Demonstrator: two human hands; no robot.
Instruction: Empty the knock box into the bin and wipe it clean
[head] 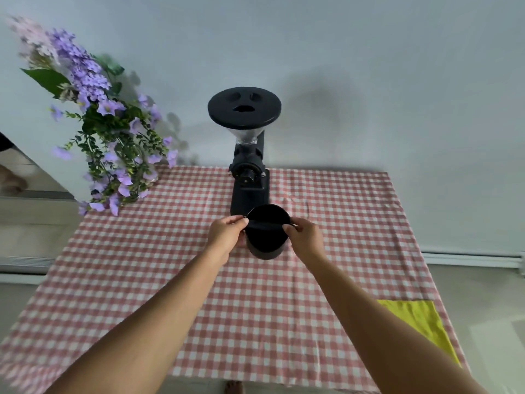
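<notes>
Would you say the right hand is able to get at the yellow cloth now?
Probably yes: the yellow cloth lies uncovered close by on that side, though the right hand must first release the knock box.

Knock box (265,240) before grinder (248,155); flowers (113,143) left, cloth (417,319) right

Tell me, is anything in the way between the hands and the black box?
No. The left hand and right hand hold the knock box at its rim, one each side. No bin shows, so that path can't be judged.
</notes>
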